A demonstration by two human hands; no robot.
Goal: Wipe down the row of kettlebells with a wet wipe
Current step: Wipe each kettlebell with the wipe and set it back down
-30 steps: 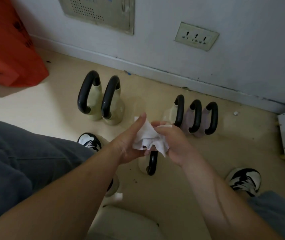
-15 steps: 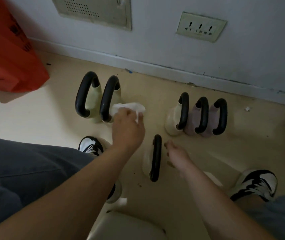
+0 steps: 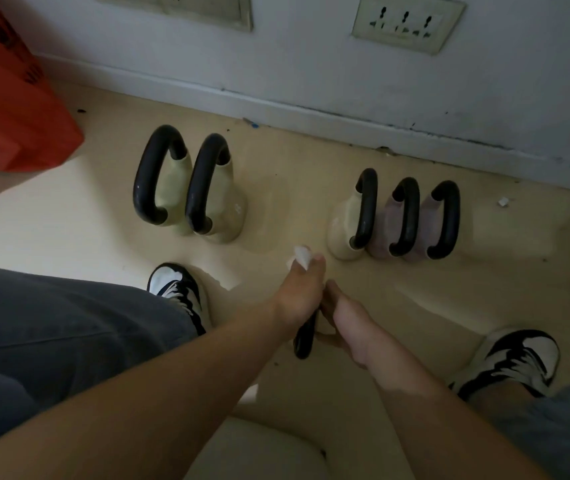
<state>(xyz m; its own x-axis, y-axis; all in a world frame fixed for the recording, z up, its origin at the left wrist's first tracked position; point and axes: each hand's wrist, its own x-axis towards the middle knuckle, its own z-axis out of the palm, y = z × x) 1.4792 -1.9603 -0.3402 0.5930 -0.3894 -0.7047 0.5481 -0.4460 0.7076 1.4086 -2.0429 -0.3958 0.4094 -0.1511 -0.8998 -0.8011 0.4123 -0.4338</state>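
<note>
Our left hand (image 3: 299, 296) is closed around a crumpled white wet wipe (image 3: 301, 257), which sticks out at its far side. The hand lies over the black handle of the near pale kettlebell (image 3: 304, 341). Our right hand (image 3: 345, 327) rests against this kettlebell's right side; its fingers are hidden, so we cannot tell its grip. Farther, near the wall, stand two large pale green kettlebells (image 3: 228, 209) at left and three small kettlebells (image 3: 344, 226) at right, one cream and two pink.
</note>
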